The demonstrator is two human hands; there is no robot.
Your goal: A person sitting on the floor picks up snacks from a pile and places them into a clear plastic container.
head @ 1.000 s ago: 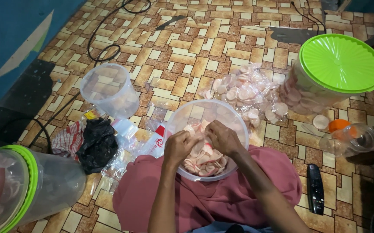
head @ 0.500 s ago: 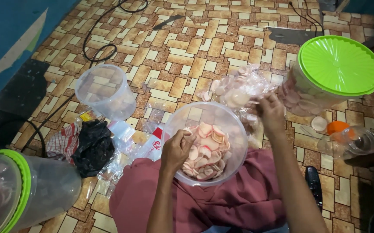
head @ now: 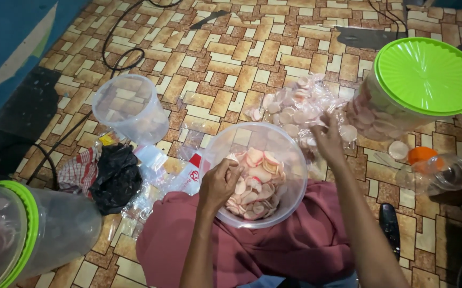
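Observation:
A clear round plastic tub [head: 289,143] rests on my lap over maroon cloth [head: 295,245], part filled with pale pink and white round crackers [head: 255,184]. My left hand [head: 219,182] sits inside the tub's near rim with its fingers curled on the crackers. My right hand [head: 328,140] reaches past the tub's far rim into a clear plastic bag of the same crackers [head: 295,109] lying on the tiled floor. Its fingertips are in the bag; whether they hold a cracker cannot be told.
A big jar with a green lid [head: 425,74] stands at the right, full of crackers. An empty clear tub [head: 130,109] stands to the left, near a black bag [head: 115,176] and wrappers. Another green-rimmed jar [head: 23,234] lies at lower left. A small jar with an orange cap [head: 433,169] and a black remote [head: 390,226] lie right.
My right hand left the tub and reached out to the bag of crackers on the floor. My left hand stayed at the tub's near rim.

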